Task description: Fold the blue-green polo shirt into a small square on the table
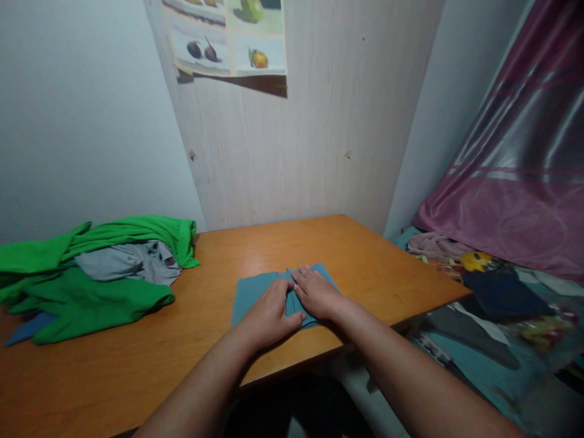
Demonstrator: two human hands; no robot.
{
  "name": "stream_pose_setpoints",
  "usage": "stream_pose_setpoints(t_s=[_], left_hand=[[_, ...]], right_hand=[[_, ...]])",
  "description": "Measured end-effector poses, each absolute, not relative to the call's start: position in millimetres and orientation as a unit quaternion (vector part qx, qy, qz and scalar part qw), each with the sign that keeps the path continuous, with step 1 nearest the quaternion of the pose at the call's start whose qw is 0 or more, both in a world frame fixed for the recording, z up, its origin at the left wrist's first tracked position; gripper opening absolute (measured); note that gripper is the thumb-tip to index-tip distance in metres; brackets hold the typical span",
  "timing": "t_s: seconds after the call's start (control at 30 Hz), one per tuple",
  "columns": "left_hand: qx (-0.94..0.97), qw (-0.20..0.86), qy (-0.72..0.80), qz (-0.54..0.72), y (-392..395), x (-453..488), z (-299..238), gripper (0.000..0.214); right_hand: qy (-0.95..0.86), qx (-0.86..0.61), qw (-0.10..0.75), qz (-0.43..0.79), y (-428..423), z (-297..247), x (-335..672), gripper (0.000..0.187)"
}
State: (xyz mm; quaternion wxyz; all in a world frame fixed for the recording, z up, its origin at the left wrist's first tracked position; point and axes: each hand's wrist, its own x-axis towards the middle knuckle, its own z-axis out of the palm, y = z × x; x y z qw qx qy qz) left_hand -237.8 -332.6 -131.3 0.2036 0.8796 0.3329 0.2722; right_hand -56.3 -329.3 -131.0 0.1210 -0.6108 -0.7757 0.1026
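A folded blue-grey cloth (255, 289), probably a garment, lies on the wooden table near its front edge. My left hand (274, 310) rests on the middle of it, fingers bent over the fabric and thumb spread apart toward the near edge. Against its fingertips lies my right hand (317, 293), pressed flat on the right half with the fingers stretched out. A raised fold of the cloth shows between the two hands. Parts of the cloth under the palms are hidden.
Crumpled green clothes (104, 304) and a grey garment (132, 260) are heaped on the left of the table (283, 243). Beyond the table's right edge, clothes and other items lie below a pink curtain (515, 201). A fruit picture (228, 45) hangs on the back wall.
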Motion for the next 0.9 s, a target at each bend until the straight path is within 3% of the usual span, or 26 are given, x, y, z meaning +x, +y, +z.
stream_pose_setpoints(t_s=[0.3,0.47,0.73,0.9], left_hand=[[0.872,0.222,0.293,0.323,-333.9,-238.6,-135.0,0.073],[0.862,0.230,0.299,0.339,-331.7,-239.1,-135.3,0.070],[0.875,0.148,0.332,0.321,-356.0,-253.6,-125.8,0.036],[0.889,0.062,0.362,0.274,-388.6,-253.9,-124.3,0.029]], right_hand=[[-0.771,-0.622,0.073,0.114,-330.6,-131.1,-60.9,0.065],[-0.775,-0.616,0.076,0.118,-327.3,-132.3,-58.9,0.064],[-0.652,-0.682,0.322,0.079,-317.9,-131.2,-10.4,0.046],[-0.554,-0.735,0.351,0.171,-326.9,-137.6,23.9,0.026]])
